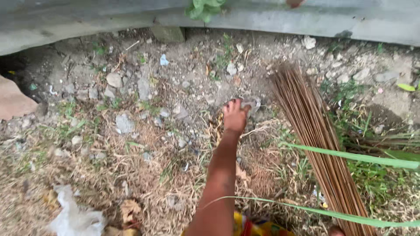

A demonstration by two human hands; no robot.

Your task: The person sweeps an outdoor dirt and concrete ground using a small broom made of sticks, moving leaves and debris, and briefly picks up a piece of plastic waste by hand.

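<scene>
My left hand (235, 116) reaches down to the dirt with its fingers curled around a small grey scrap (252, 104) lying among stones and dry grass. A broom of thin brown sticks (313, 140) leans to the right of that arm, its fanned tips resting on the ground near the wall. Only a sliver of my right hand (336, 230) shows at the bottom edge, at the bunched end of the broom.
A grey concrete wall (306, 19) runs along the top, with a green plastic scrap (203, 8) on it. A white plastic bag (74, 217) lies bottom left, a brown slab (13, 101) at far left. Long green grass blades (358, 158) cross the right side.
</scene>
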